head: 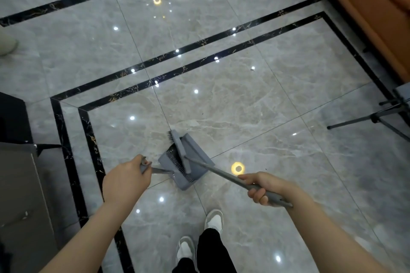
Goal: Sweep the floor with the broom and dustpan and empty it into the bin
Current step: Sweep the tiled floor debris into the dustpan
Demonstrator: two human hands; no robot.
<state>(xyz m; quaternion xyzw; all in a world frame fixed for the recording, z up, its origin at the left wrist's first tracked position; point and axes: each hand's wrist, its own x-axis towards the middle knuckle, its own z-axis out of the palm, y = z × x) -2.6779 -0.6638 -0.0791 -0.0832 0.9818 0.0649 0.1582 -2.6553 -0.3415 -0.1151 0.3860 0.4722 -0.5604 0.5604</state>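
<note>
Left hand [126, 180] grips the grey plastic dustpan [177, 162] handle, right hand [263, 188] the grey broom [180, 150] pole; a tilt risks spilling dust toward twelve o'clock.

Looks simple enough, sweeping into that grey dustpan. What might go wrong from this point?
1. The broom head sits across the dustpan mouth; a hard stroke could flick dirt back out or nudge the pan, which the left hand steadies only by its handle tip.
2. Dark specks lie far out on the glossy floor and could be missed.
3. The right hand swings a long broom handle near a tripod leg, which it might knock.
</note>
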